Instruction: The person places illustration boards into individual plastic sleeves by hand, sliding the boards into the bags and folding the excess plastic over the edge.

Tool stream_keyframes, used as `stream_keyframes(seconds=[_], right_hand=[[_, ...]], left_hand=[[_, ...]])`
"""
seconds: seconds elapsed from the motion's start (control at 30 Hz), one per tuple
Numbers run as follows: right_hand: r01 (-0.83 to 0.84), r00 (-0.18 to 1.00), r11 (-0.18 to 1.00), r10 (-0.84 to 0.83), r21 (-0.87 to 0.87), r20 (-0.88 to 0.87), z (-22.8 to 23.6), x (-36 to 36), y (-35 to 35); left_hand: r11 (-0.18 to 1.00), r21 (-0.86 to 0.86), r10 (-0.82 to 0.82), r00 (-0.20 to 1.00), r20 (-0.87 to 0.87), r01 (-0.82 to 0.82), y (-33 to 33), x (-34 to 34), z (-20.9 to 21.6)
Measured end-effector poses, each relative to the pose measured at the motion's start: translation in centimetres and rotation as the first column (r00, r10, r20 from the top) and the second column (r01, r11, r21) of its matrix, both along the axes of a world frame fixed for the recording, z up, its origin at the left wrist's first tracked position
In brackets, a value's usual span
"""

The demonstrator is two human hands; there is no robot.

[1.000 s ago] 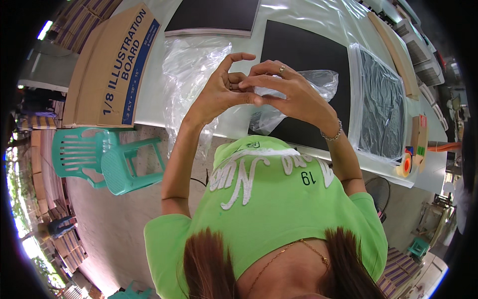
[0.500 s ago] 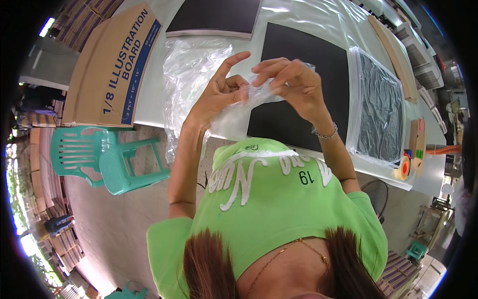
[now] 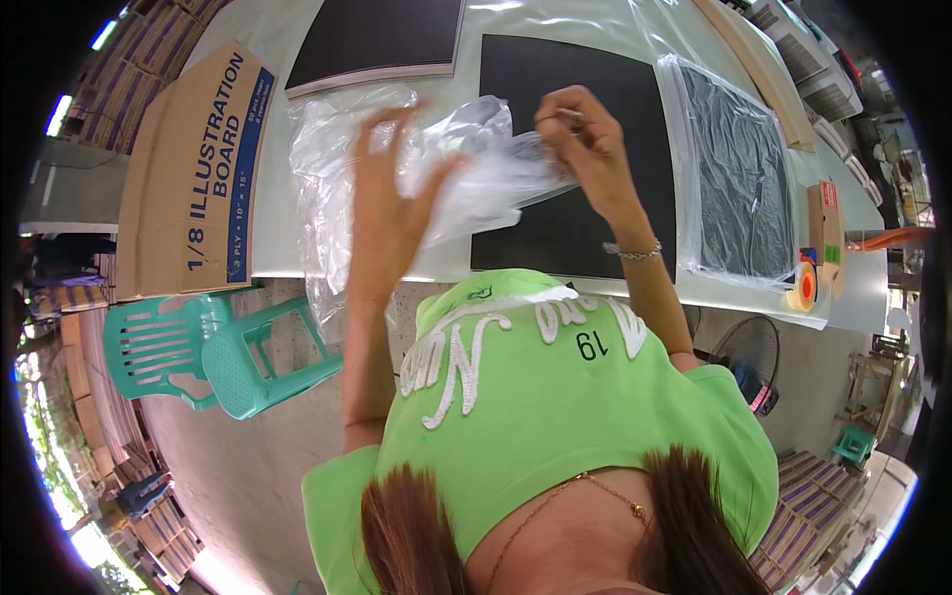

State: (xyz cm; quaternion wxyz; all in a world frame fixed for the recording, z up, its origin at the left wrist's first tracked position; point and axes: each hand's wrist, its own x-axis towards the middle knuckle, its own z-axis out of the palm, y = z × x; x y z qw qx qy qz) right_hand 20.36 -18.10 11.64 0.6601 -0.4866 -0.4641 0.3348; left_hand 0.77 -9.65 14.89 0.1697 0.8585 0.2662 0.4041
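Note:
A clear plastic bag (image 3: pixel 496 188) stretches out to the left from my right hand (image 3: pixel 587 144), whose fingers are closed in a pinch on its end. My left hand (image 3: pixel 385 213) is blurred by motion. Its thumb and fingers are spread, and it is beside the bag's left part without visibly gripping it. Under the bag and my right hand lies a large black board (image 3: pixel 580 238) on the table. More crumpled clear plastic bags (image 3: pixel 322 159) lie at the left, partly behind my left hand, and hang over the table's front edge.
At the far side sits a stack of black boards (image 3: pixel 372 40). To the right are plastic-wrapped black boards (image 3: pixel 739 178) and a tape roll (image 3: pixel 801 288). A cardboard carton (image 3: pixel 193 188) stands left, above a green chair (image 3: pixel 164 342) and a green stool (image 3: pixel 263 372). A fan (image 3: pixel 749 362) is at right.
My hands have moved apart. The left has let go of the plastic and spread its fingers, while the right keeps the bag, which now trails out longer between them.

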Motion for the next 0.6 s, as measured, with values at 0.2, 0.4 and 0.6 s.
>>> stream_keyframes(seconds=[0.2, 0.4, 0.6], right_hand=[[-0.144, 0.975, 0.979, 0.115, -0.148, -0.188, 0.7, -0.4, 0.5], [-0.796, 0.309, 0.409, 0.908, 0.447, -0.282, -2.7, 1.3, -1.7], [-0.303, 0.474, 0.893, 0.445, 0.334, -0.759, -5.6, 7.4, -6.2]], left_hand=[[0.209, -0.840, -0.542, 0.774, 0.327, 0.501, 0.1, 0.8, -1.6], [-0.392, -0.400, -0.113, 0.388, 0.915, 0.829, 2.9, -1.6, -4.7], [-0.441, -0.423, 0.100, 0.512, 0.853, 0.792, 0.8, -4.2, -12.6]])
